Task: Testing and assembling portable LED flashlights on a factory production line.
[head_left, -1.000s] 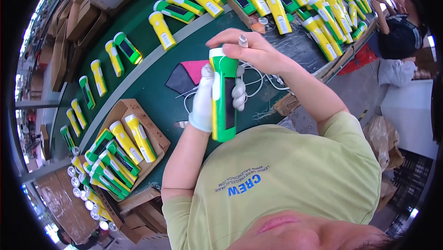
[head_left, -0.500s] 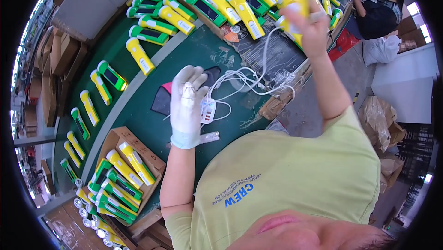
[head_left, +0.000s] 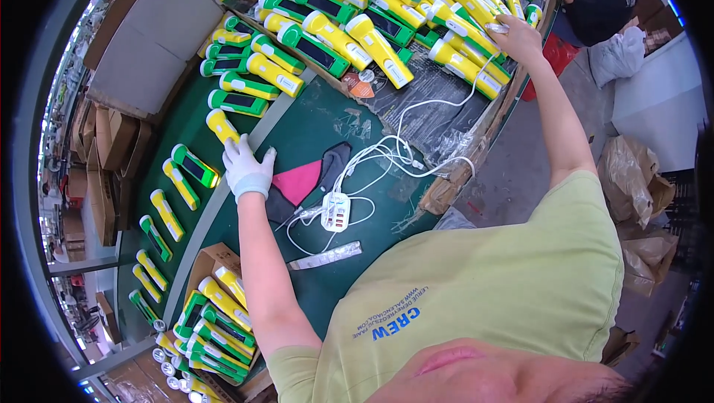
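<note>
My left hand (head_left: 249, 168), in a white glove, reaches over the green bench with thumb and fingers spread. Its fingertips meet the lower end of a yellow and white flashlight (head_left: 222, 125). At the far right, my bare right hand (head_left: 519, 40) has its fingers closed round the end of a yellow flashlight (head_left: 476, 7) lying on the pile. Part of that grip is hidden among neighbouring flashlights. Between my arms sits a white multi-port USB charger (head_left: 335, 212) with several white cables (head_left: 387, 151) running from it, one reaching the pile.
A row of yellow and green flashlights (head_left: 166, 215) lines the left strip. A cardboard box (head_left: 212, 256) of flashlights stands at lower left. Pink and dark cloth (head_left: 299, 182) and a silvery strip (head_left: 325, 256) lie by the charger. Another person (head_left: 601, 1) is at upper right.
My left hand has moved left and away from me, from above the charger to a flashlight. My right hand has brought its raised flashlight down onto the pile.
</note>
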The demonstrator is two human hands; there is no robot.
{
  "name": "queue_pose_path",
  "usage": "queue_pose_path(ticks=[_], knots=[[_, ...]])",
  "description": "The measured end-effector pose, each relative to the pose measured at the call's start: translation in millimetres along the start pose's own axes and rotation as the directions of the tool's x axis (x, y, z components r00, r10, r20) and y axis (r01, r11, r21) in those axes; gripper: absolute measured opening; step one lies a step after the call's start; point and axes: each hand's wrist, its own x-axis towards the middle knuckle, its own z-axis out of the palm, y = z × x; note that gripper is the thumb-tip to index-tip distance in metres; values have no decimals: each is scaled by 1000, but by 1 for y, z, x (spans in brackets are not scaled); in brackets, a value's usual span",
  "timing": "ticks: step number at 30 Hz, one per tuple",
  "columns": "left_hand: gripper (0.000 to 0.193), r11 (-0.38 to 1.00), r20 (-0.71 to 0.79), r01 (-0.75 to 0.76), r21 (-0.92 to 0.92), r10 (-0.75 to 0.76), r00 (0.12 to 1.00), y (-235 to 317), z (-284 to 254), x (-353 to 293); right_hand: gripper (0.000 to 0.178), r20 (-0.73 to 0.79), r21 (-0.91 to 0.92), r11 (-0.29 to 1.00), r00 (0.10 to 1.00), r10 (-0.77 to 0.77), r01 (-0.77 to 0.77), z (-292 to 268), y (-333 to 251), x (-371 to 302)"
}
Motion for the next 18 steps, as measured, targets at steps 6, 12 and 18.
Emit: queue_pose_path(ticks=[6, 12, 18], knots=[[57, 468, 64, 260, -845, -394, 917, -57, 31, 30, 31, 118, 933, 353, 986, -121, -68, -46, -49, -34], [51, -895, 501, 300, -331, 103, 859, -33, -27, -22, 30, 192, 966, -41, 816, -545, -254, -72, -127, -88], [51, -737, 417, 465, -490, 270, 868, -23, -75, -94, 32, 286, 892, -21, 600, -747, -451, -41, -220, -109]])
